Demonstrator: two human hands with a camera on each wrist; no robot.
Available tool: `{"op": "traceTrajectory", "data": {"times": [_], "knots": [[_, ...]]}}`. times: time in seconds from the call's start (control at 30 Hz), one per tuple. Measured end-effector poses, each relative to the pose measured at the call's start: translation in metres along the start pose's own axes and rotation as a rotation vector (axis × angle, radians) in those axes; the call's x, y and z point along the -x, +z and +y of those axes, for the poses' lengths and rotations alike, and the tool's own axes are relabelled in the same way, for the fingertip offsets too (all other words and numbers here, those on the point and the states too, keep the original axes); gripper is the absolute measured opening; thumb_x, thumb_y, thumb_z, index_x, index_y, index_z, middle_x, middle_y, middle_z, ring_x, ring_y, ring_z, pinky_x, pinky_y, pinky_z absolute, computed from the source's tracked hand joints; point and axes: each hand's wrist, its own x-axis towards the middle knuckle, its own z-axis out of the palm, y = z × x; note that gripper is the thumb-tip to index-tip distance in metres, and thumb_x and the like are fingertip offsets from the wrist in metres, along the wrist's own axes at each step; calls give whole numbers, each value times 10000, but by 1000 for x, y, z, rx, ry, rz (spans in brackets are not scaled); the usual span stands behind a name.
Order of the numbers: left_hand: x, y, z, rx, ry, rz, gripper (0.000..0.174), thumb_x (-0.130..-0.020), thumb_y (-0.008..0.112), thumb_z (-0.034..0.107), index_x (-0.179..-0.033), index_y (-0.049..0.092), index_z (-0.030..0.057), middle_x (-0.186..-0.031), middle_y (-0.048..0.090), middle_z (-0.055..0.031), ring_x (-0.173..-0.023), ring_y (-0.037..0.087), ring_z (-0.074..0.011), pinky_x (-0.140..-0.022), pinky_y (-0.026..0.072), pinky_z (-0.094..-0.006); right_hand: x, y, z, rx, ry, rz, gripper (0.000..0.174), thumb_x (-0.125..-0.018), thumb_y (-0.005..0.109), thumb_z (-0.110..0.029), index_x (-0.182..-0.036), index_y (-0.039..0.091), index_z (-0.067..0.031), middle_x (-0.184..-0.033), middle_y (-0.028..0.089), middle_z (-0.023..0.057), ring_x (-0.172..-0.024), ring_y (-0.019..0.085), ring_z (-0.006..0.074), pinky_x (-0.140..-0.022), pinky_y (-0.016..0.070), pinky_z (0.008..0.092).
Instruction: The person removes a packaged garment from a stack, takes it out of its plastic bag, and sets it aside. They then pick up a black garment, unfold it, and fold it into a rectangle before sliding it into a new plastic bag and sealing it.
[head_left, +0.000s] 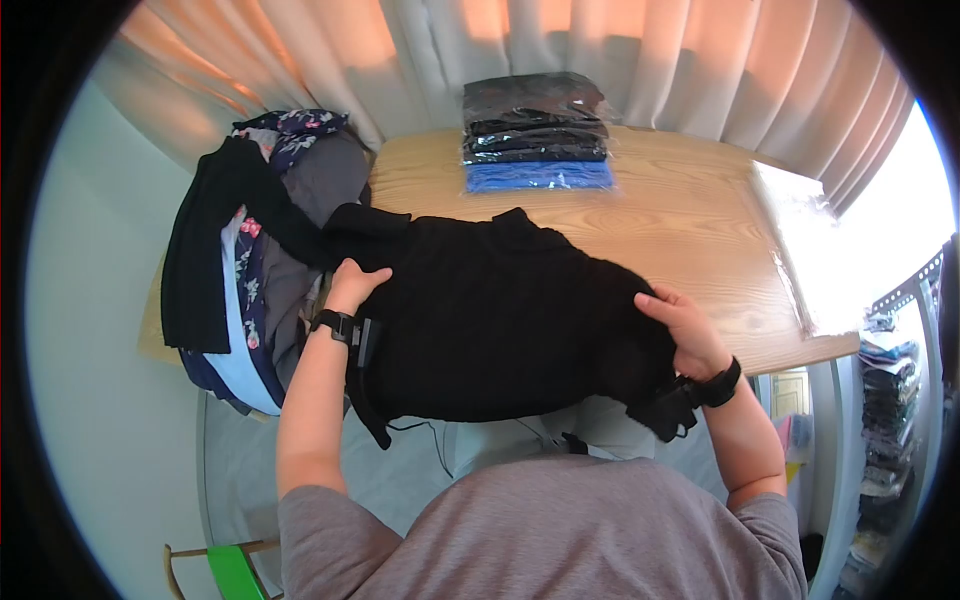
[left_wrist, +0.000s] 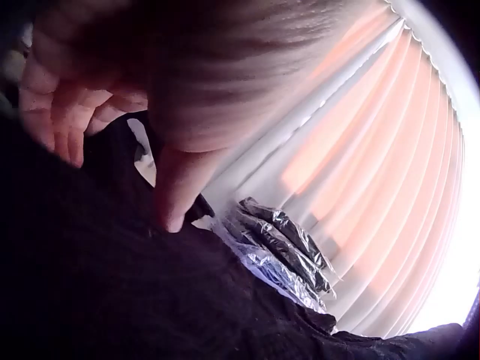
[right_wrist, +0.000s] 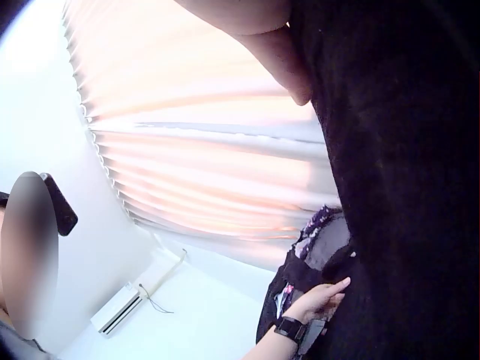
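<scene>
A black top (head_left: 500,320) is spread between my two hands, over the front of the wooden table and in front of my body. At its left side my left hand (head_left: 357,287) grips the cloth, thumb lying on top. The left wrist view shows that thumb (left_wrist: 178,191) against the dark fabric, with the other fingers (left_wrist: 71,120) bent at the cloth further left. My right hand (head_left: 690,328) holds the right edge, thumb above and the fingers mostly hidden behind the fabric. Its thumb (right_wrist: 281,71) also shows at the edge in the right wrist view.
Left of the table rises a heap of clothes (head_left: 325,175), with a black piece (head_left: 200,270) draped over it. Bagged folded garments (head_left: 535,130) are stacked at the table's back. Clear plastic bags (head_left: 805,250) lie at the right edge. Shelves with packed items (head_left: 885,400) stand further right.
</scene>
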Motion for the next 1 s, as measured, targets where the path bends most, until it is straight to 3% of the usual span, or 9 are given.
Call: {"op": "traceTrajectory", "data": {"times": [0.07,0.27,0.37,0.5,0.63,0.83,0.93,0.97,1.0], "knots": [[4,9,14,88,-98,-66,602,-656,816,304,-993,552,-120,-1046,618,-272,-978,623,-349,-834,500,-371,9,-4,-14,13,-37,9,259,-921,563,-116,-1137,591,24,-1077,650,89,-955,625,160,-867,491,278],[18,47,52,-101,315,21,482,-687,780,241,-935,540,-96,-923,630,-243,-900,631,-331,-782,502,-370,21,-24,-32,35,-129,79,254,-913,568,-91,-1138,589,25,-1064,654,91,-943,629,151,-855,499,275],[4,63,68,-86,333,-166,417,-704,724,198,-946,533,-82,-945,613,-251,-883,618,-336,-745,489,-385,34,-34,-37,-19,-172,63,257,-909,568,-78,-1146,583,19,-1061,653,90,-935,629,147,-842,506,272],[5,66,89,45,413,-47,288,-727,658,147,-883,514,-47,-874,587,-171,-779,580,-274,-675,467,-387,50,-57,-39,51,-208,173,264,-913,558,-71,-1162,568,16,-1086,644,93,-951,629,161,-844,513,280],[16,4,115,838,351,-30,136,-754,610,91,-780,479,64,-735,420,11,-692,440,-127,-672,433,-312,67,-61,-69,-15,-245,100,267,-926,535,-77,-1177,558,12,-1113,635,101,-992,624,180,-879,509,299],[10,-151,143,1062,547,205,88,-834,593,90,-911,567,55,-927,598,-42,-899,563,-157,-811,461,-290,60,-27,-177,232,-588,-61,281,-910,563,-64,-1172,549,36,-1055,653,126,-997,628,182,-912,507,325],[10,-199,164,1127,654,303,184,-867,568,82,-1037,561,11,-1063,611,-75,-1018,574,-198,-908,450,-321,20,-12,-219,922,-796,293,253,-875,625,-147,-1085,653,-7,-1053,666,79,-938,613,152,-824,471,221],[14,-205,169,1125,673,309,184,-867,568,82,-1037,561,11,-1063,611,-75,-1018,574,-198,-908,450,-321,-4,-15,-227,993,-832,395,344,-859,658,-255,-1129,649,-42,-762,538,-60,-636,372,45,-533,300,205],[21,-208,175,1143,782,299,210,-872,554,64,-1075,555,10,-1091,607,-82,-1033,571,-200,-917,449,-325,-15,-15,-237,915,-760,363,340,-858,660,-247,-1134,648,-47,-739,541,-59,-587,368,51,-504,282,192]]}}
